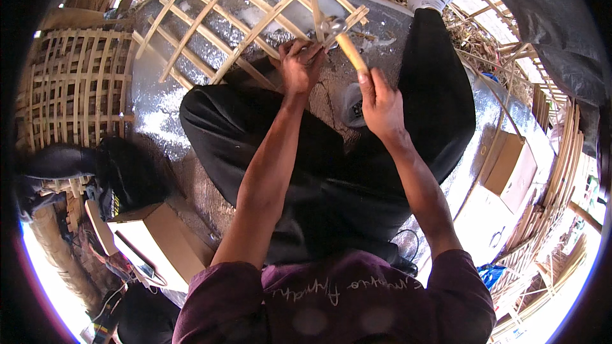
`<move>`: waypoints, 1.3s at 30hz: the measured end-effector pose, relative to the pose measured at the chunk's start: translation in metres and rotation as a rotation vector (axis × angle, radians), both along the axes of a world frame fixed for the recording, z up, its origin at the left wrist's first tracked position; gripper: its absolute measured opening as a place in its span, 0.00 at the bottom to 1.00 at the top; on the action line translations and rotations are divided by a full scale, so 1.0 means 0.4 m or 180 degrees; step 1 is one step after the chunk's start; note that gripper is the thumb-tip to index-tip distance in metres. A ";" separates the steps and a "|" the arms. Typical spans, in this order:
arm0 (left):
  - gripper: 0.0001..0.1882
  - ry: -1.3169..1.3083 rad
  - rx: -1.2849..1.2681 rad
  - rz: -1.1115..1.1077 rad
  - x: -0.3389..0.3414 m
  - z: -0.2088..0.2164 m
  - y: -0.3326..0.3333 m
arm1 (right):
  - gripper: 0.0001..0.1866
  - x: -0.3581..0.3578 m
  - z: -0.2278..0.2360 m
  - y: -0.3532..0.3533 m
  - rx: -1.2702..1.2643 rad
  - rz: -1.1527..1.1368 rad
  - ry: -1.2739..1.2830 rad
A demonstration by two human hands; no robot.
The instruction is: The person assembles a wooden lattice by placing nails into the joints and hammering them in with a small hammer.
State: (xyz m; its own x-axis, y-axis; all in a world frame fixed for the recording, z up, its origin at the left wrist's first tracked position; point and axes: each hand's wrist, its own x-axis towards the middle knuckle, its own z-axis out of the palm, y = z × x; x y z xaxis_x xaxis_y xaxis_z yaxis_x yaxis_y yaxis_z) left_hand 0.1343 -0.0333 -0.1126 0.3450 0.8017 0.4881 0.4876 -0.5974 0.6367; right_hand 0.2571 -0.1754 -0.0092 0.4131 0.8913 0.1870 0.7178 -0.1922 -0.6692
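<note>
The person sits with bent legs in black trousers (440, 92) on a floor covered by a shiny silver sheet (156, 111), its middle brown and cracked. A woven bamboo panel (76, 83) stands at the left, with a cardboard box (169, 239) below it; another cardboard box (513, 165) lies at the right. A dark sheet (554, 19) hangs at the upper right, above bundled bamboo slats (539, 220), and bright daylight comes in at the rim.

The upper edge cuts off part of the bamboo lattice (275, 14), and the left knee sits close by its lower edge. A clear plastic container (352, 111) rests between the legs; the small dark things inside are hard to make out. Glare washes out parts of the sheet.

The right hand (382, 105) has its fingers closed around the yellow handle of the hammer (352, 53), whose shiny metal head is just beyond the left fingertips, over the lattice's lower right part. The left hand (299, 67) is at that same part, its fingers bent and narrow against the strips; whether they pinch anything small there, one cannot tell.
</note>
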 end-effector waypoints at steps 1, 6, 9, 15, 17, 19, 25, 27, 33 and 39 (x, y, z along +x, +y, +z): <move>0.12 -0.0020 -0.0083 0.0071 -0.002 0.004 -0.010 | 0.11 -0.006 0.015 -0.001 0.0029 -0.0012 0.0163; 0.11 -0.0299 0.0001 -0.0029 -0.003 -0.037 0.009 | 0.11 -0.010 -0.031 -0.007 -0.0237 0.0026 -0.0314; 0.11 -0.0224 -0.0003 -0.0009 -0.004 -0.038 0.009 | 0.11 -0.010 -0.005 -0.011 -0.0093 -0.0050 -0.0054; 0.10 -0.0214 0.0116 -0.0110 -0.001 -0.014 0.009 | 0.11 -0.009 -0.044 -0.015 -0.0175 -0.0047 -0.0147; 0.10 -0.0268 -0.0134 -0.0150 -0.008 -0.002 -0.004 | 0.11 -0.003 -0.053 -0.015 -0.0206 -0.0067 -0.0423; 0.10 -0.0274 -0.0062 -0.0157 0.000 0.007 0.008 | 0.11 0.014 -0.033 0.003 0.0114 -0.0130 -0.0229; 0.10 -0.0166 -0.0009 -0.0112 -0.004 0.018 -0.003 | 0.11 -0.016 -0.055 -0.022 0.0026 -0.0043 -0.0266; 0.10 -0.0253 -0.0061 -0.0211 -0.012 0.010 0.004 | 0.10 -0.014 -0.056 -0.017 0.0008 -0.0067 -0.0330; 0.10 -0.0288 -0.0027 -0.0057 -0.008 0.016 -0.008 | 0.11 -0.029 0.031 -0.006 0.0207 -0.0190 0.0217; 0.11 -0.0373 -0.0123 -0.0104 -0.009 -0.023 0.001 | 0.10 -0.026 -0.041 -0.020 -0.0087 -0.0123 -0.0200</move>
State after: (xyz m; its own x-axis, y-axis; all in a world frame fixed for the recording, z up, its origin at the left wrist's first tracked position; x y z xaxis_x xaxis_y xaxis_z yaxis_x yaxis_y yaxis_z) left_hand 0.1309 -0.0327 -0.1218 0.3136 0.8099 0.4957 0.3891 -0.5858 0.7110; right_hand 0.2465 -0.1833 -0.0255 0.4354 0.8801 0.1894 0.7499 -0.2381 -0.6172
